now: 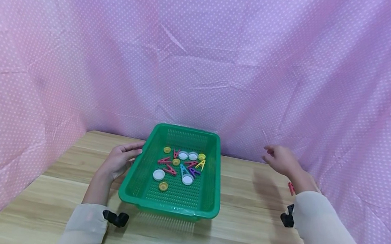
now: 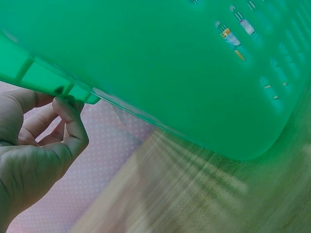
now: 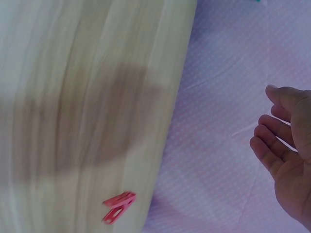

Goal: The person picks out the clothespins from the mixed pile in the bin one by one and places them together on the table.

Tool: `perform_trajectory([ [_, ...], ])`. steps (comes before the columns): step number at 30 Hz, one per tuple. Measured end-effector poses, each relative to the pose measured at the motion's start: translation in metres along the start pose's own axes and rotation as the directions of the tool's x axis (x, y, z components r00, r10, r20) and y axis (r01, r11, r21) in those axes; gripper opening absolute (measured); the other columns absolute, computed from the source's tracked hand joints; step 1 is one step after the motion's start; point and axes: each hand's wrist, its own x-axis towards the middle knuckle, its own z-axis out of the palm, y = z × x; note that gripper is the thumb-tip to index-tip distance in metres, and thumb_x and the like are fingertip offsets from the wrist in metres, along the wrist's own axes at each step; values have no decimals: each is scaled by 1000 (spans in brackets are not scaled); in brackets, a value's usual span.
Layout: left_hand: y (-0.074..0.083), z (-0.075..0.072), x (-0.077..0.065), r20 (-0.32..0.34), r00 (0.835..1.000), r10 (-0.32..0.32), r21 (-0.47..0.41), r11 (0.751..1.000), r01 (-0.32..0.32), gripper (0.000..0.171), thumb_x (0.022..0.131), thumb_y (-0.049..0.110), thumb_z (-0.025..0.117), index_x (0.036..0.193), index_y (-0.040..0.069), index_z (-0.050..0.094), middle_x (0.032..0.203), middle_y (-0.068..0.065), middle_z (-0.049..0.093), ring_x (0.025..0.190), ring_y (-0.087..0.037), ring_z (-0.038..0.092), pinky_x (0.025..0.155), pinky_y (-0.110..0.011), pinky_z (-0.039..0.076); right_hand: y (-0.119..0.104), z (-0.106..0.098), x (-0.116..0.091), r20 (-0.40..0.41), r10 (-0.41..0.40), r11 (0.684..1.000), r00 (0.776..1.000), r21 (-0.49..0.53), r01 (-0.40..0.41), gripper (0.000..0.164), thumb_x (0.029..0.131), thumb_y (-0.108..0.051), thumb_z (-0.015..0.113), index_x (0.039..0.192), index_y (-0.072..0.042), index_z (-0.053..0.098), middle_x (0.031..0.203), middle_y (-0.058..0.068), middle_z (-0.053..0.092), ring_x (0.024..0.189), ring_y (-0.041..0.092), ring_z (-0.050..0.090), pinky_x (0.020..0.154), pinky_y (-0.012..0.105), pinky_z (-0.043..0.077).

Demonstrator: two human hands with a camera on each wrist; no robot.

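Observation:
My left hand (image 1: 119,161) pinches the left rim of a green plastic basket (image 1: 168,208); in the left wrist view its thumb and fingertips meet at the rim edge. Inside the basket lie white caps (image 1: 159,175), amber caps (image 1: 163,186) and several clothespins, among them a pink clothespin (image 1: 169,170), a purple clothespin (image 1: 194,172), a blue clothespin (image 1: 183,170) and a yellow clothespin (image 1: 202,164). Off to the right, my right hand (image 1: 280,160) is raised above the table's back edge, fingers loosely bent, holding nothing. A red clothespin (image 3: 119,207) lies on the table below it.
The wooden table (image 1: 237,225) ends at a pink dotted curtain (image 1: 203,58), which hangs behind it and at both sides. A black strap mount (image 1: 115,218) sits at the left wrist and another black mount (image 1: 287,216) at the right.

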Motion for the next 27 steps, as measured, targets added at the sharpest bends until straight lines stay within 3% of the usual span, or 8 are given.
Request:
perform_trajectory([
  [9, 0, 0, 0, -1, 1000, 3, 8, 1000, -3, 46, 102, 10, 64, 144, -7, 52, 118, 1, 73, 97, -9, 68, 85, -28, 58, -32, -1, 17, -9, -106, 994, 994, -14, 106, 41, 100, -15, 63, 130, 13, 61, 120, 32, 67, 112, 45, 64, 97, 56, 52],
  [27, -2, 0, 0, 4, 1000, 5, -5, 1000, -4, 47, 102, 11, 65, 144, -7, 52, 119, 2, 73, 98, -8, 68, 85, -27, 58, -88, 4, 34, 20, -231, 971, 973, -55, 232, 39, 101, -18, 66, 130, 8, 64, 121, 26, 69, 113, 41, 66, 96, 53, 55],
])
